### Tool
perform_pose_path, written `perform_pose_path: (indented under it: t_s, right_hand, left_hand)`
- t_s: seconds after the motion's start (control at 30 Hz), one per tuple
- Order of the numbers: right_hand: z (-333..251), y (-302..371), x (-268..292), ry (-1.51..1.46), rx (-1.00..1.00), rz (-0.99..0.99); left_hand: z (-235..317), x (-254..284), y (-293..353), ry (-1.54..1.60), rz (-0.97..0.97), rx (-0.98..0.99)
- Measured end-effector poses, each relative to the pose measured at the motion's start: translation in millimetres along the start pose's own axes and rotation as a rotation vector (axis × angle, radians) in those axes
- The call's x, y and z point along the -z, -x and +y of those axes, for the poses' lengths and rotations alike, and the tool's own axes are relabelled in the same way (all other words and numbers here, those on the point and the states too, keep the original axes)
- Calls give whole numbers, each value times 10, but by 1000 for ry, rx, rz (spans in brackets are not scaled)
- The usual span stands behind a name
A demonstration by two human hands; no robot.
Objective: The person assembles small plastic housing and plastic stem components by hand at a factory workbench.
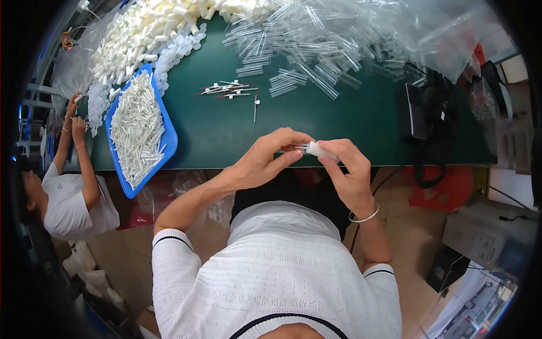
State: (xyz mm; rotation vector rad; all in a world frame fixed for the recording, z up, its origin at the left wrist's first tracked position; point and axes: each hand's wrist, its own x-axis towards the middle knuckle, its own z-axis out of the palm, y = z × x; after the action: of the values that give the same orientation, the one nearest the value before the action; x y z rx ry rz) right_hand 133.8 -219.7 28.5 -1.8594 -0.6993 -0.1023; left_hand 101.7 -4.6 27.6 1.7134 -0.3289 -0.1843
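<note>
Just over the near edge of the green table, both my hands meet in front of my body. My right hand (351, 169) is closed on a white cylindrical plug (318, 150), pinched between thumb and fingers. From the plug's left end a clear tube (301, 148) runs toward my left hand (264, 155). The left thumb and fingertips close around that tube. How far the tube goes into the plug, and what lies inside it, is too small to tell.
A blue tray (169, 139) of thin white rods overhangs the table edge. Beyond are white plugs (132, 39), translucent discs (175, 50), clear tubes (307, 42) and small red-and-white pieces (228, 89). A black device (414, 113) stands right. Another person (79, 198) works at left.
</note>
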Motion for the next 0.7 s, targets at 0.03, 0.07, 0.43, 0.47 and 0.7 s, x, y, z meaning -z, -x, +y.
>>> perform_pose_path:
  t_s: [0.03, 0.07, 0.43, 0.47, 0.7]
  right_hand:
    - [-5, 16, -19, 26, 31, -40]
    - [-19, 12, -21, 109, 61, -73]
    - [-165, -11, -43, -62, -91, -293]
    - [-104, 20, 43, -135, -149, -309]
    - [73, 219, -116, -566, -520, -422]
  left_hand:
    - [-19, -11, 45, 4, 5, 3]
    - [-40, -5, 87, -11, 2, 33]
    - [50, -4, 352, -196, -6, 133]
    - [34, 16, 380, -174, -14, 113]
    - [-52, -139, 417, 75, -123, 277]
